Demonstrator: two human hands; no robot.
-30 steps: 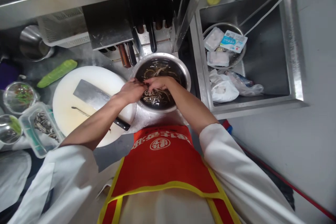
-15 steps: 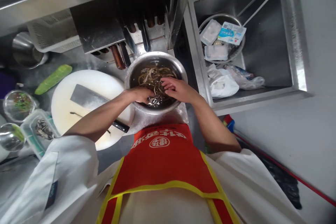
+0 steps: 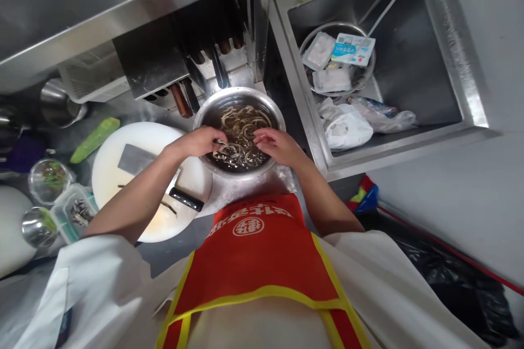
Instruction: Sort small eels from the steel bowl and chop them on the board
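Reaching into the steel bowl (image 3: 204, 110), both hands, left (image 3: 195, 142) and right (image 3: 275, 144), pinch pale strips (image 3: 241, 120) with curled fingers.

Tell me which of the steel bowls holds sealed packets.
The steel bowl in the sink, right of the counter: white and blue packets lie in it. The bowl under both hands holds pale strips in dark liquid.

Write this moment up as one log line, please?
left hand: over bowl rim, fingers in strips | right hand: over metal bowl, fingers bent | strips in dark liquid | cleaver: on white board, untouched
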